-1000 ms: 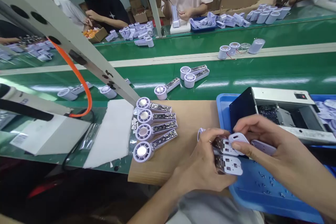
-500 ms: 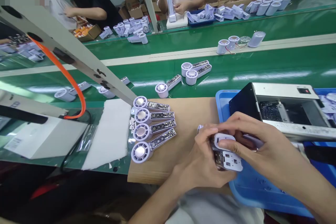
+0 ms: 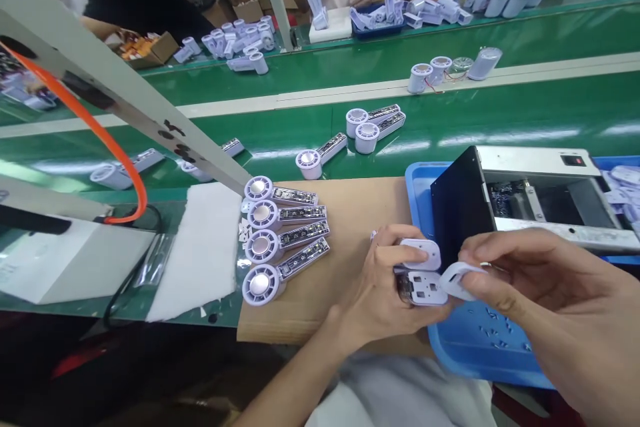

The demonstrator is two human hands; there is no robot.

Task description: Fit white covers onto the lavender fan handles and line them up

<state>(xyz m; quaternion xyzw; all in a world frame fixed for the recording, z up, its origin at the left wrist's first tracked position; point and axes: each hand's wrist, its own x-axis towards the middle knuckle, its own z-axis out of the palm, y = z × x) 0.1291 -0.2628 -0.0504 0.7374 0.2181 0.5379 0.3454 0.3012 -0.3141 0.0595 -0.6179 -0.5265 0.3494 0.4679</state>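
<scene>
Since the earlier frame, the right hand [image 3: 547, 280] has drawn away from the left hand's pieces and now pinches a curved white shell [image 3: 457, 281] between thumb and fingers. That shell sits just beside the pieces in the left hand [image 3: 385, 287], which is closed around a stack of two white parts: a smooth casing [image 3: 423, 253] on top and a cutout casing [image 3: 425, 288] below, with dark electronics behind it. Under the right hand lies a blue tray [image 3: 417, 200] scattered with small bits, near the raised black lid [image 3: 460, 207] of a machine. Left of the grip, four fans [image 3: 261, 283] lie side by side on a cardboard sheet [image 3: 350, 213]; more fans [image 3: 310, 163] sit on the green conveyor [image 3: 500, 127] beyond.
</scene>
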